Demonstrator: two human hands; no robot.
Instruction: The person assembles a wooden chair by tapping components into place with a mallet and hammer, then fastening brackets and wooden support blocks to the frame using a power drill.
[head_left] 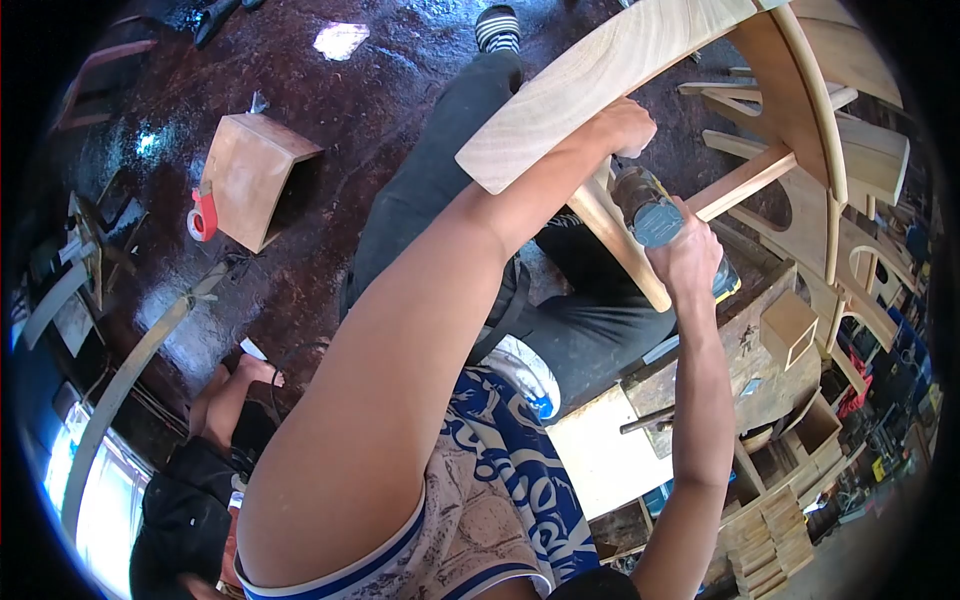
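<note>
My right hand (690,250) is wrapped round the grip of a cordless drill (652,212), whose yellow-trimmed base shows below the wrist. The drill's front end points up toward my left hand (628,128). That hand is closed beside the chair's wooden parts; what its fingers hold, if anything, is hidden. A pale wooden chair frame (815,110) stands in front of me, with a wide curved board (600,85) passing over my left forearm. A wooden leg (625,250) slants down beside the drill, and a crossbar (742,182) meets the frame to the right.
On the left floor stand a plywood box (250,180) and a red tape dispenser (203,213). Another person (185,510) in dark clothing is at lower left. To the right are a wooden workbench (700,385), a small wooden box (788,328) and more chair frames (870,255).
</note>
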